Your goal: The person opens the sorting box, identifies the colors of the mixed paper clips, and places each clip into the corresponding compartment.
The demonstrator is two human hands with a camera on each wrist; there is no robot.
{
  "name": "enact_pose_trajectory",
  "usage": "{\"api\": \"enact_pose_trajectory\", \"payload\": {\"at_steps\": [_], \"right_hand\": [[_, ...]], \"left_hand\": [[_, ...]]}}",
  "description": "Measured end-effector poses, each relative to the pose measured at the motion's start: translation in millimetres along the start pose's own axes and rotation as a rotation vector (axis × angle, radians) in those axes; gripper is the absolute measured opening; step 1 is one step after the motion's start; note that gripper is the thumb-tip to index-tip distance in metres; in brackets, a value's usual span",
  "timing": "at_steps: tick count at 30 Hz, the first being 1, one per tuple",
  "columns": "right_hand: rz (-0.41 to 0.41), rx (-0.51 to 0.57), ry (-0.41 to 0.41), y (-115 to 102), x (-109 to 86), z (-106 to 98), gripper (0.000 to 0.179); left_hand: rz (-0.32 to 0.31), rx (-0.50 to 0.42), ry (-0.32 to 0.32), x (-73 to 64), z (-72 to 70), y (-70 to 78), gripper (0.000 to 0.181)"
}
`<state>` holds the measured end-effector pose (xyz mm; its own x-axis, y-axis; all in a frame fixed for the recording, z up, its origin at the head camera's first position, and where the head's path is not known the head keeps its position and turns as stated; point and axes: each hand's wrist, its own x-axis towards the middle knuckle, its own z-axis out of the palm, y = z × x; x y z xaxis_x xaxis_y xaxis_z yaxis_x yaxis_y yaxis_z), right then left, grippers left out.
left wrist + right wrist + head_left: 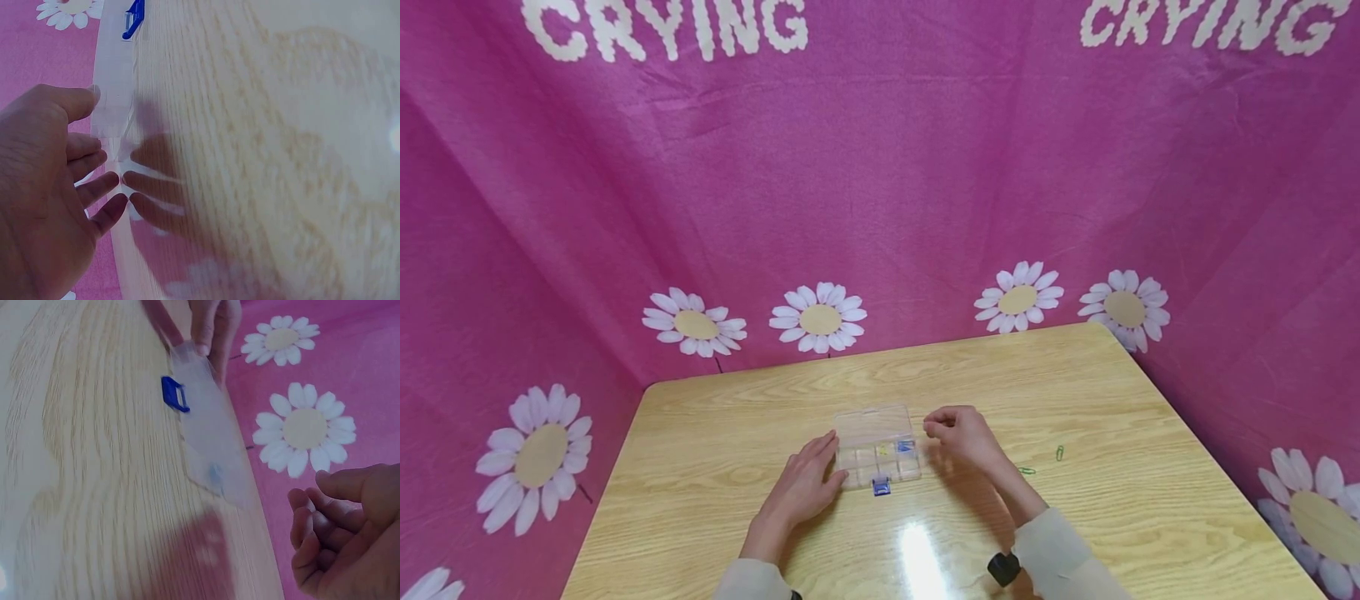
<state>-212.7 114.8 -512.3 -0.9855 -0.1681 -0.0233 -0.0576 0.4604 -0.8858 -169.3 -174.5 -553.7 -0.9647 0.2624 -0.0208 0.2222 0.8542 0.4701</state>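
Note:
A clear plastic compartment box (867, 477) lies on the table with its transparent lid (872, 422) folded back and a blue latch (882, 488) at the front. Small blue pieces (906, 447) fill one right-hand compartment, and yellow pieces (882, 450) sit beside them. My left hand (802, 486) rests against the box's left end, thumb near the front corner, fingers fairly straight. Just off the right side hovers my right hand (967, 437). In the right wrist view its fingers (304, 528) are loosely bent, the thumb close to the index finger, with nothing visible between them.
Two green paper clips lie apart on the wooden table (737, 450), one paper clip (1027, 471) beside my right forearm and another paper clip (1060, 452) farther right. A pink curtain (880, 167) with daisies hangs behind and along both sides of the table.

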Motion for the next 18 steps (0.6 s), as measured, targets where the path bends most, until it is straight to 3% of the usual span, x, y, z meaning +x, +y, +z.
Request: {"api": "enact_pose_trajectory", "payload": {"at_steps": [18], "right_hand": [[0.035, -0.034, 0.013, 40, -22.9, -59, 0.025]], "left_hand": [[-0.001, 0.01, -0.003, -0.1, -0.7, 1.6, 0.063]]}}
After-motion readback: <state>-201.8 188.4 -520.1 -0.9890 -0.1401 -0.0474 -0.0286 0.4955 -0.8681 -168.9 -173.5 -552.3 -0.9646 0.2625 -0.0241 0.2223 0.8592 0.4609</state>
